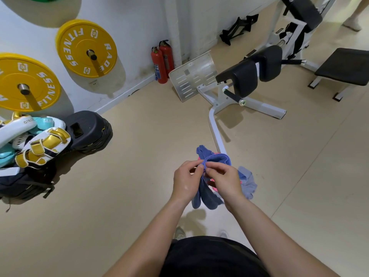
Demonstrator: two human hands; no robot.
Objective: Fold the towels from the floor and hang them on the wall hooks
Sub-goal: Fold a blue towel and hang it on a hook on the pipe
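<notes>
A blue towel hangs bunched between my two hands above the beige floor. My left hand pinches its upper edge from the left. My right hand pinches the same edge from the right, fingertips almost meeting the left ones. Behind my right hand lie a pale grey-blue towel and a bit of pink cloth on the floor, mostly hidden. No wall hooks show in this view.
Yellow weight plates hang on pegs on the white wall at left. Boxing pads and gloves pile on a black bag. A white exercise machine, two red fire extinguishers and a black bench stand beyond. Another person's foot is far right.
</notes>
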